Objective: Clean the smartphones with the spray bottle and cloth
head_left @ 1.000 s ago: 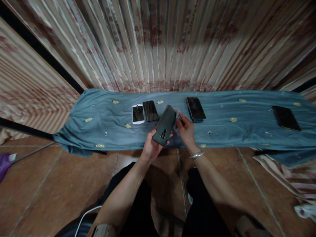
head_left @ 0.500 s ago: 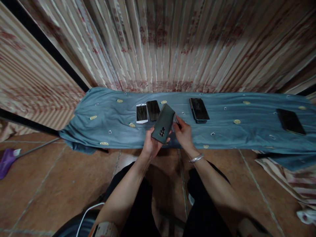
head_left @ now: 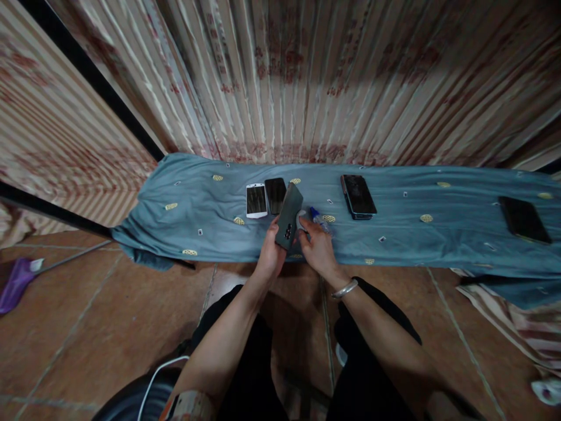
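Note:
My left hand [head_left: 272,252] is closed round the lower part of a dark green smartphone [head_left: 289,215], tilted on edge with its back and camera cluster facing me. My right hand [head_left: 318,245] pinches a small grey cloth [head_left: 301,220] against the phone's right side. Just behind the right hand's fingers lies a clear item with a blue tip [head_left: 314,213], partly hidden, so its kind does not show. To the left of the held phone, a white smartphone [head_left: 256,201] and a black smartphone [head_left: 275,195] lie side by side, screens up.
A blue patterned cloth [head_left: 210,210] covers the long bench. A stack of dark phones [head_left: 358,196] lies right of centre, and a black tablet-like device [head_left: 525,218] farther right. Pleated curtains [head_left: 272,82] hang behind. A purple dustpan-like thing [head_left: 16,283] is on the tiled floor.
The held phone has turned more onto its edge. My right hand with the cloth has moved from its upper right edge to lower on its side, and the blue-tipped item has come into view.

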`<action>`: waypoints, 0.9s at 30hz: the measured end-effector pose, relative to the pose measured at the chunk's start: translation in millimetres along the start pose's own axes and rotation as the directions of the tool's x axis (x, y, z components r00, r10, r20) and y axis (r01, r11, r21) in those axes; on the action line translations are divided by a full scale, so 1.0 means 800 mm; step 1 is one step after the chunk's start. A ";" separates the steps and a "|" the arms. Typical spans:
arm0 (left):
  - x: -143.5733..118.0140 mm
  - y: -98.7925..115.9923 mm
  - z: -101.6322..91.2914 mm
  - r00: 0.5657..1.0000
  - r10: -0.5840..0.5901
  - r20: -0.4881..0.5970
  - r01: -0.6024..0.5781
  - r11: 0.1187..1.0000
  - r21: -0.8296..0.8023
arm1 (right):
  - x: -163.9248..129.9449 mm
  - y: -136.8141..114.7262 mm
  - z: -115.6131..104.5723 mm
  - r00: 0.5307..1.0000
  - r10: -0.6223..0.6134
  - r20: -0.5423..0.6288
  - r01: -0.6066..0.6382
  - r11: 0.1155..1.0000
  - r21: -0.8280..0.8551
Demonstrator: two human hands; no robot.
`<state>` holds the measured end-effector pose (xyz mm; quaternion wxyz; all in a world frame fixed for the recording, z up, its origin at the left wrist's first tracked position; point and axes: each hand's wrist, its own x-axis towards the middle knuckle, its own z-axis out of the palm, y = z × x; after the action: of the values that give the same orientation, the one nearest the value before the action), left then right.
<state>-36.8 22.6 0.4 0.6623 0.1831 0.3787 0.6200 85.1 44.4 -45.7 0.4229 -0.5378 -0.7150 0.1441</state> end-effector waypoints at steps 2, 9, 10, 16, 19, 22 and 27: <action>0.002 -0.001 -0.001 1.000 0.023 0.006 -0.023 1.000 -0.020 | -0.002 -0.004 0.001 0.999 -0.047 0.014 0.047 0.998 -0.035; 0.012 0.001 -0.005 0.997 0.050 -0.065 -0.054 0.997 -0.062 | -0.016 -0.027 0.006 0.975 -0.198 0.098 0.205 0.976 -0.075; 0.014 0.002 -0.007 0.996 0.047 -0.071 -0.052 0.996 -0.074 | -0.020 -0.031 0.006 0.969 -0.221 0.110 0.230 0.970 -0.075; 0.018 0.004 -0.014 0.997 -0.014 -0.077 0.004 0.991 -0.134 | -0.039 -0.055 0.006 0.926 -0.365 0.094 0.370 0.928 -0.047; 0.018 0.000 -0.013 0.995 -0.058 -0.083 0.047 0.991 -0.126 | -0.036 -0.053 0.006 0.915 -0.393 0.088 0.397 0.917 -0.030; 0.016 -0.005 -0.008 0.995 -0.059 -0.081 0.047 0.989 -0.141 | -0.021 -0.038 0.004 0.925 -0.373 0.069 0.376 0.926 -0.037; 0.010 -0.009 0.000 0.995 -0.097 -0.028 0.092 0.985 -0.143 | 0.000 -0.018 -0.005 0.964 -0.267 0.012 0.267 0.958 -0.106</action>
<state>-32.2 29.1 -6.9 0.6955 0.1069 0.3534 0.6164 78.6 38.0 -33.9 0.4100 -0.4583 -0.7872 0.0467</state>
